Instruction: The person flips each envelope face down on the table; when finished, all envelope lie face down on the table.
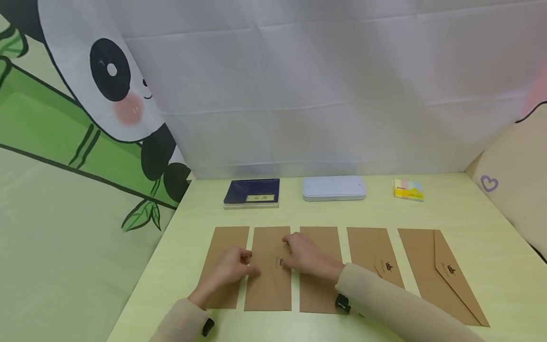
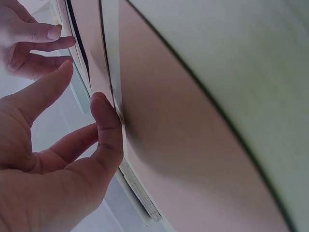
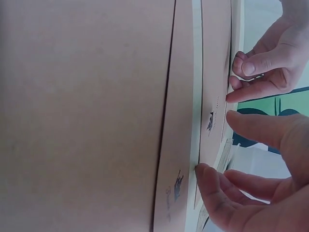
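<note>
Several brown paper envelopes lie side by side in a row on the table. Both of my hands are at the second envelope from the left [image 1: 267, 297], which has a small crown print near its right edge. My left hand [image 1: 231, 267] is over the leftmost envelope [image 1: 231, 236], its fingertips right at the second one's left edge. The right hand [image 1: 306, 256] reaches across the third envelope [image 1: 321, 236], its fingertips at the second one's right edge. In the wrist views, thumb and fingers of the left hand [image 2: 63, 179] and right hand [image 3: 260, 183] stand apart, pinching nothing.
To the right lie a fourth envelope [image 1: 366, 242] and a fifth envelope [image 1: 416, 261] with its slanted flap visible. Along the back of the table [image 1: 295, 213] are a dark blue notebook [image 1: 239, 191], a pale case [image 1: 334, 186] and a colourful sticky-note pad [image 1: 408, 190]. A white cloth [image 1: 320, 104] hangs behind.
</note>
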### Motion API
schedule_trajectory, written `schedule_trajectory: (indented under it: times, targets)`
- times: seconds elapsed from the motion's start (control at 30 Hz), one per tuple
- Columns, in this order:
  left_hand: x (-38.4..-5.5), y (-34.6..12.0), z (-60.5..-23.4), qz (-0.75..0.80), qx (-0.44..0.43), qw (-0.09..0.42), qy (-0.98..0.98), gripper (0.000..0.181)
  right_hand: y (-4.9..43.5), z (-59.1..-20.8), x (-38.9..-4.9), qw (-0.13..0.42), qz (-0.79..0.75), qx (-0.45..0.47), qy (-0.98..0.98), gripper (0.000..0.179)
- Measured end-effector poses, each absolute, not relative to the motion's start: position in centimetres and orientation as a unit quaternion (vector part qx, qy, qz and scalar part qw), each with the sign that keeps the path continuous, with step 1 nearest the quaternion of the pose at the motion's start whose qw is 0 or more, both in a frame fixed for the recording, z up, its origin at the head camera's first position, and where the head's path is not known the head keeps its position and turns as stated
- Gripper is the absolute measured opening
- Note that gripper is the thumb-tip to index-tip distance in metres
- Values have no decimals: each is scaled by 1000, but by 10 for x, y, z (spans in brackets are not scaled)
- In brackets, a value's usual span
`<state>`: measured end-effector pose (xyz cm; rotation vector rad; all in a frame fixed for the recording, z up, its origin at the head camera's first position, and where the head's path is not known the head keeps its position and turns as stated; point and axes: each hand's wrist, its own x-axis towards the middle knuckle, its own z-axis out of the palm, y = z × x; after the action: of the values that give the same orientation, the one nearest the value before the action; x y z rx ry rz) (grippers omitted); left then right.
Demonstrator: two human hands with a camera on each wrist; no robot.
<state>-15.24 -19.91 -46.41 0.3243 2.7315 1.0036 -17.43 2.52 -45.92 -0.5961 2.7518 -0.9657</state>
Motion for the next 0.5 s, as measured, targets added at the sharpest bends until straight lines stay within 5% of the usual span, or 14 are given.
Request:
schedule_trajectory:
  times: [0.5]
  targets:
    - [-156,-196,-467,332,125,104,929,31,24,-460,-180,92,-329,-180,923,37]
